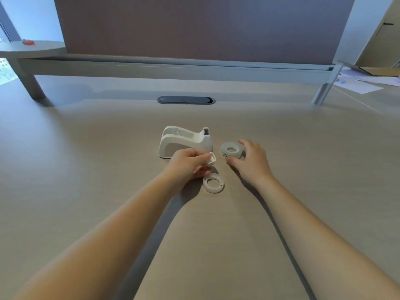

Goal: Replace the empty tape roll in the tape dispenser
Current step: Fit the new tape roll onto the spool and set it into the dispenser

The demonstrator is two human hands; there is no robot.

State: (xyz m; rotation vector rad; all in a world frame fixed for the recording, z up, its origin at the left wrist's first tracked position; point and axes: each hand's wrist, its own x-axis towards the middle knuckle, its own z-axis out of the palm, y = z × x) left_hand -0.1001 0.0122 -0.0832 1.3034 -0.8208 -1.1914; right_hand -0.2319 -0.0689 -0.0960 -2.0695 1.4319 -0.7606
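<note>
A white tape dispenser (184, 141) stands on the desk with its roll cradle bare. My left hand (188, 164) is just in front of it, fingers closed on a small white spindle piece (211, 159). A white empty ring (213, 182) lies flat on the desk beside that hand. To the right, a full roll of clear tape (231, 150) lies flat. My right hand (251, 159) curls around its right side, fingertips touching the roll, which still rests on the desk.
A dark oval cable grommet (186, 100) sits behind the dispenser. A raised shelf (173, 68) and a partition panel (203, 27) close off the back of the desk. Papers (363, 81) lie at the far right.
</note>
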